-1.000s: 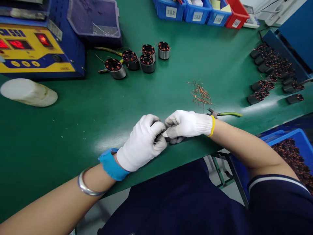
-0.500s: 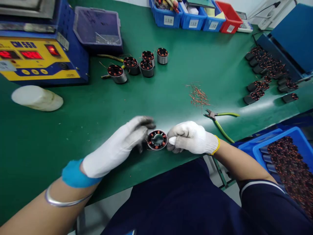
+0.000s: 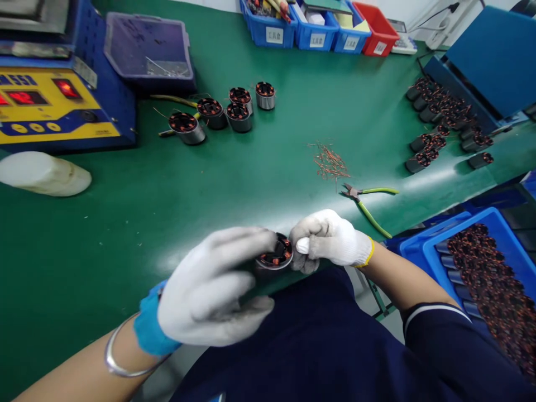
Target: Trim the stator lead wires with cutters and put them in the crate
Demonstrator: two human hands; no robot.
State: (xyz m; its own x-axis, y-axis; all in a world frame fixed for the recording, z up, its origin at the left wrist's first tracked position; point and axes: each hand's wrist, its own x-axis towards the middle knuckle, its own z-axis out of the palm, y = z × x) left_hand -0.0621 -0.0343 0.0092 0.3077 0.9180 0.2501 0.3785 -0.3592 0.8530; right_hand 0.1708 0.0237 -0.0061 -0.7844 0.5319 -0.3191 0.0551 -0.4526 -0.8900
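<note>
A motor stator [image 3: 282,258], a ring with a dark slotted core and copper windings, is at the front edge of the green bench. My right hand [image 3: 324,241], in a white glove, grips its right side with curled fingers, the thumb pressed against the index finger. Whether a wire is also pinched there, I cannot tell. Left of the stator my gloved left hand [image 3: 218,285] has its fingers apart and is blurred by motion. Its upper fingers reach over the stator's left part and hide some of it. Cutting pliers [image 3: 355,192] with green handles lie beyond my right hand.
Copper wire clippings [image 3: 329,162] lie behind the pliers. Several stators [image 3: 238,116] stand at the back left, near a purple bin [image 3: 148,47] and a yellow-blue device [image 3: 58,106]. More stators [image 3: 435,106] stand far right. A blue crate [image 3: 502,220] holds many others.
My left hand has come nearer the body and spread its fingers, now partly over the stator. The stator and right hand have shifted slightly right and nearer, and the view has turned.
</note>
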